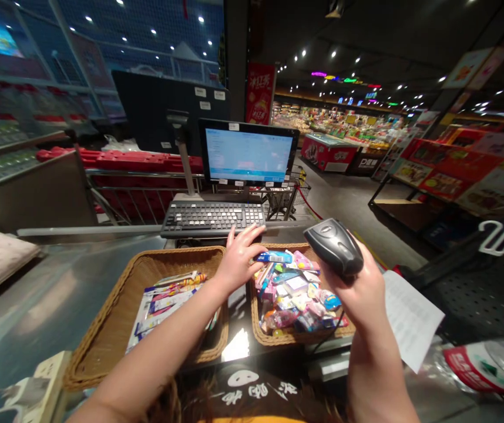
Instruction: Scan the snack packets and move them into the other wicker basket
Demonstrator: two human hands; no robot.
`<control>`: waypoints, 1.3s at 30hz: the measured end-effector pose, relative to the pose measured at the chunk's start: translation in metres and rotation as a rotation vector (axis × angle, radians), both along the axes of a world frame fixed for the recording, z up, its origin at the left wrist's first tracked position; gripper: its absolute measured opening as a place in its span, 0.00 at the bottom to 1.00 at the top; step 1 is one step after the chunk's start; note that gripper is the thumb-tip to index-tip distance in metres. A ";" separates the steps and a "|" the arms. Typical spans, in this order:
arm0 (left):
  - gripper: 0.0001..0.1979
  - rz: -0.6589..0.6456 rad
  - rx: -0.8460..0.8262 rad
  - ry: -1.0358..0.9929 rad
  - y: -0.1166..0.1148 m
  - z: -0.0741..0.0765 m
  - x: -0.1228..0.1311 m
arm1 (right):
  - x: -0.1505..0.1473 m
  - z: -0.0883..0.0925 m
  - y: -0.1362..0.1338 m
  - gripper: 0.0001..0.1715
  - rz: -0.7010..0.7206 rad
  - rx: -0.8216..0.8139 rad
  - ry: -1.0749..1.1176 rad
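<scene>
My right hand (360, 291) is wrapped round a dark grey handheld barcode scanner (333, 245), held above the right wicker basket (258, 326). That basket is heaped with several small colourful packets (296, 296). My left hand (238, 258) reaches over the gap between the two baskets, fingers stretched out, and its fingertips touch a blue packet (274, 257) at the basket's far rim. The left wicker basket (102, 346) holds a few flat printed packets (164, 299).
A keyboard (212, 217) and a lit monitor (247, 154) stand behind the baskets on the steel counter (36, 305). A paper sheet (410, 317) lies at the right, a power strip (36, 382) at the front left. Red carts (137, 176) and shop aisles lie beyond.
</scene>
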State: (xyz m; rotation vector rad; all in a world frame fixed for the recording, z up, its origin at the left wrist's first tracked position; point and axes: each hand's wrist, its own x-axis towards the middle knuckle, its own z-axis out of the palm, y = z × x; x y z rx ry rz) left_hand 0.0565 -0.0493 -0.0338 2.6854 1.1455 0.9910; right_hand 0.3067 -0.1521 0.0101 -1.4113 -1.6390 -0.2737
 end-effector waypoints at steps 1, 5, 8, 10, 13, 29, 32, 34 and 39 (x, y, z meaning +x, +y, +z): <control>0.09 0.016 0.016 -0.011 0.000 0.004 -0.005 | -0.004 0.003 0.001 0.32 0.005 0.008 -0.003; 0.08 0.079 0.079 -0.041 -0.001 0.017 -0.026 | -0.019 0.014 0.005 0.32 0.040 0.036 -0.043; 0.08 0.127 0.125 -0.056 0.000 0.024 -0.042 | -0.033 0.019 0.009 0.30 0.100 0.054 -0.079; 0.08 0.162 0.151 -0.066 0.000 0.027 -0.054 | -0.044 0.020 0.012 0.29 0.146 0.050 -0.105; 0.08 0.215 0.189 -0.069 -0.001 0.030 -0.072 | -0.061 0.020 0.014 0.27 0.208 0.017 -0.133; 0.07 0.399 0.263 -0.070 -0.008 0.034 -0.139 | -0.118 0.008 0.015 0.30 0.489 -0.161 -0.176; 0.07 0.421 0.259 -0.078 -0.009 0.034 -0.145 | -0.122 0.009 0.014 0.27 0.496 -0.194 -0.168; 0.07 0.433 0.260 -0.080 -0.009 0.034 -0.149 | -0.126 0.009 0.013 0.25 0.514 -0.203 -0.160; 0.06 0.444 0.267 -0.075 -0.012 0.034 -0.155 | -0.131 0.010 0.012 0.25 0.554 -0.204 -0.158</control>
